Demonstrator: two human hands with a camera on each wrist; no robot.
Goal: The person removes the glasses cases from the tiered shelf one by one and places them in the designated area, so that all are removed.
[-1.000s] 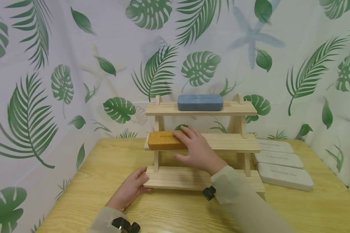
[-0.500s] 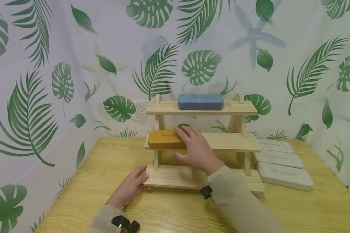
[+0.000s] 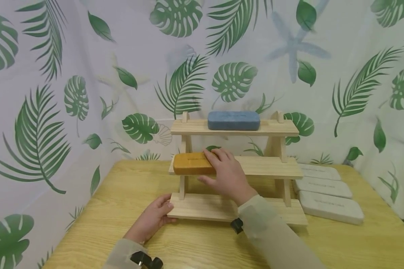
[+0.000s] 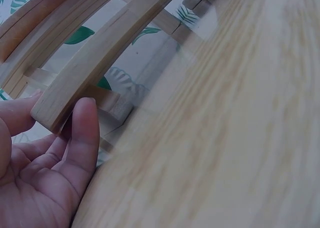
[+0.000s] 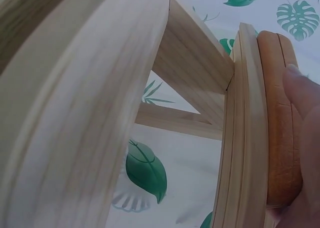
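Observation:
On the left half of the middle tier of a three-tier wooden stand (image 3: pixel 269 167) lies an orange glasses case (image 3: pixel 192 164). My right hand (image 3: pixel 229 178) holds its right end, thumb at the front and fingers over the top. The right wrist view shows that thumb (image 5: pixel 300 85) on the side of the orange case (image 5: pixel 278 123). Below, my left hand (image 3: pixel 153 218) grips the left end of the bottom tier. In the left wrist view, fingers of the left hand (image 4: pixel 55 173) reach under the plank (image 4: pixel 95 63). A blue glasses case (image 3: pixel 233 121) sits mid-way along the top tier.
Several pale grey cases (image 3: pixel 330 205) lie in a row on the wood-grain table (image 3: pixel 97 216), right of the stand. A white cloth (image 3: pixel 128 37) with green leaf prints hangs behind and at both sides.
My right wrist has shifted slightly left while the hand stays on the orange case. The left hand keeps its grip on the bottom tier, and the head view tilts a little.

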